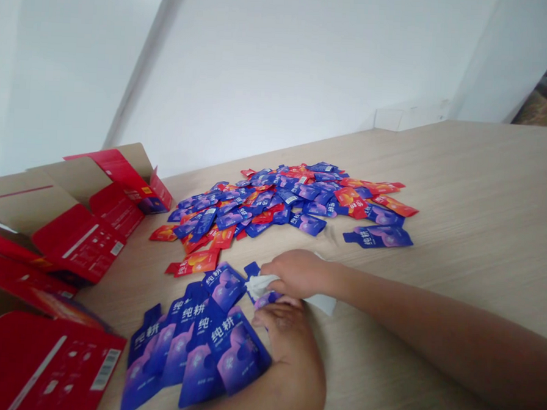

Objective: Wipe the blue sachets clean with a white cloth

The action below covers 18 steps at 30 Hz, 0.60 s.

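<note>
A blue pouch with a purple fruit print (265, 299) lies on the table, mostly covered by my hands. My left hand (283, 331) is closed on its near edge, fingertips partly hidden. From the right, my right hand (297, 273) presses a crumpled white tissue or cloth (259, 285) against the pouch; another part of the white material shows beyond the wrist. Left of my hands, several blue pouches (193, 329) overlap in a spread group, printed sides up.
Behind my hands is a wide heap of blue and red pouches (264, 204), with one blue pouch (377, 236) apart on its right. Open red cartons (83, 238) line the left side. A white wall rises behind the wooden table (473, 240), and a low white box (411, 117) stands at the back.
</note>
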Available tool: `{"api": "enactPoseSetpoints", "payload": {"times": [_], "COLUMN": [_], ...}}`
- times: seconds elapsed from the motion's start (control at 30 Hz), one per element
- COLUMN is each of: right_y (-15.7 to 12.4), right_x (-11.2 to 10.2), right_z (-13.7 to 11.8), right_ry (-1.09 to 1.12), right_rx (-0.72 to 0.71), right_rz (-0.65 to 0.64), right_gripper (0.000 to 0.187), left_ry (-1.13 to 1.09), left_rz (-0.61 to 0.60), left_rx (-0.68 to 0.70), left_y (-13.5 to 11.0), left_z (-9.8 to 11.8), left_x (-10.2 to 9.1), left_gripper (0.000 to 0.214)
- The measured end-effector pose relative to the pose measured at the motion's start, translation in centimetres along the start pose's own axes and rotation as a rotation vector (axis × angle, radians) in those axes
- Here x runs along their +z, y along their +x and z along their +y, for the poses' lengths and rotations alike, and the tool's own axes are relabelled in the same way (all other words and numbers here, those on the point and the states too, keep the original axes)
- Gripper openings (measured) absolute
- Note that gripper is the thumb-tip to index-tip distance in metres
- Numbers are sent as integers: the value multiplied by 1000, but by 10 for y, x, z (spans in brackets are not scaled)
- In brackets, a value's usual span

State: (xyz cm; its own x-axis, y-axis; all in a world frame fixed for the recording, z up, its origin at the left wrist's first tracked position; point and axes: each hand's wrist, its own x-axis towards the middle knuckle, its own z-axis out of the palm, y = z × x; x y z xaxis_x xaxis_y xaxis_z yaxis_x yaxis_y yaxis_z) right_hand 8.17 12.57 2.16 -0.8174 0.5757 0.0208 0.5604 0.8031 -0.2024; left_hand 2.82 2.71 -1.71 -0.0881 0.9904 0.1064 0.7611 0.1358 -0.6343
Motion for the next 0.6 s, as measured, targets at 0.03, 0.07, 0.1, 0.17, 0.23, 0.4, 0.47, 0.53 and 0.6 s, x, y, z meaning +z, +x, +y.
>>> {"api": "enactPoseSetpoints", "payload": {"times": [0.03,0.07,0.1,0.17,0.23,0.4,0.47,0.53,0.6], "right_y": [0,0,0,-1,-3,-7,-6,-4,-1], "right_x": [0,0,0,-3,-7,-16,-13,-7,-3], "right_z": [1,2,2,3,1,-6,-8,-5,1], "right_ry": [-1,-2,-2,-3,-12,-15,5,7,-16], "right_rx": [1,4,5,8,9,-48,-73,-60,-18], "right_rz": [3,5,5,-1,-10,37,24,-8,-4], "right_gripper": [32,32,31,31,31,29,28,27,28], "left_ry": [1,6,12,25,37,23,17,11,7], "left_rz": [-6,-19,-32,-47,-43,-39,-57,-81,-90], "left_rx": [3,1,0,2,3,-19,-28,-32,-27], "left_y": [0,0,1,1,0,0,1,1,1], "left_z": [0,-1,-1,-2,-2,-1,-1,-1,-1], "left_x": [-1,-1,-2,-4,-5,-3,-3,-3,-5], "left_gripper": [39,39,40,41,42,40,39,38,38]}}
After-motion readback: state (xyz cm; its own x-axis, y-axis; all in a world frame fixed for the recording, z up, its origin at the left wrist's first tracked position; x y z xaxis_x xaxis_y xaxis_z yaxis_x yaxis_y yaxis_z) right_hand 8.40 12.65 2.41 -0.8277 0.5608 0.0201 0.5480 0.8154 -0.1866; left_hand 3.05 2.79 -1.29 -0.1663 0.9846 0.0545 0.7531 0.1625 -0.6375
